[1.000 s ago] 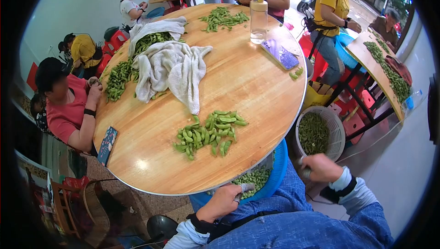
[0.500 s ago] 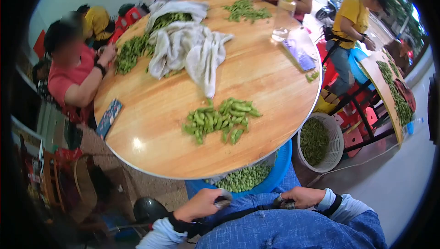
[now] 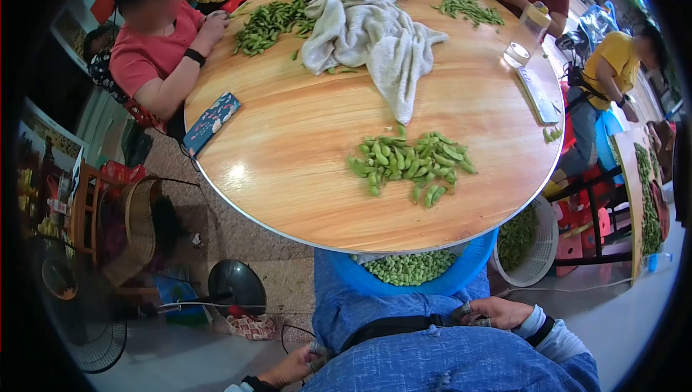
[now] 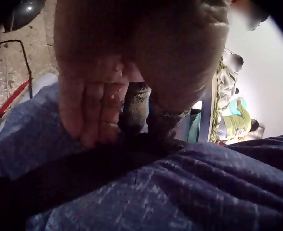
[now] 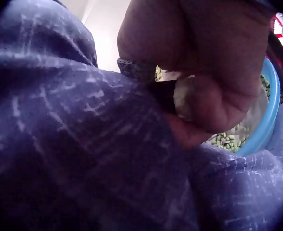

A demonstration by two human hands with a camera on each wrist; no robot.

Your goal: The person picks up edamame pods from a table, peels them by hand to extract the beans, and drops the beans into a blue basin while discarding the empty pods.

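A black waist strap (image 3: 393,326) crosses the blue patterned cloth (image 3: 411,356) over the lap. My left hand (image 3: 290,364) is at its left end; in the left wrist view the thumb and index finger, in grey finger covers, pinch at the black strap (image 4: 98,168), with the other fingers held straighter. At the strap's other end, my right hand (image 3: 501,313) grips it between covered thumb and curled fingers, partly hidden by cloth in the right wrist view. A blue basin (image 3: 472,266) of shelled beans (image 3: 411,268) sits beyond the lap, under the table edge.
Green bean pods (image 3: 411,161) lie on the round wooden table (image 3: 288,190), near a white towel (image 3: 360,38), a bottle (image 3: 528,35) and phones. A white basket (image 3: 544,248) of pods stands right; a fan (image 3: 101,341) is at lower left. Other people sit around.
Both hands have come back from beside the basin to the waist, the left going lower and outward. The head view has turned left and down.
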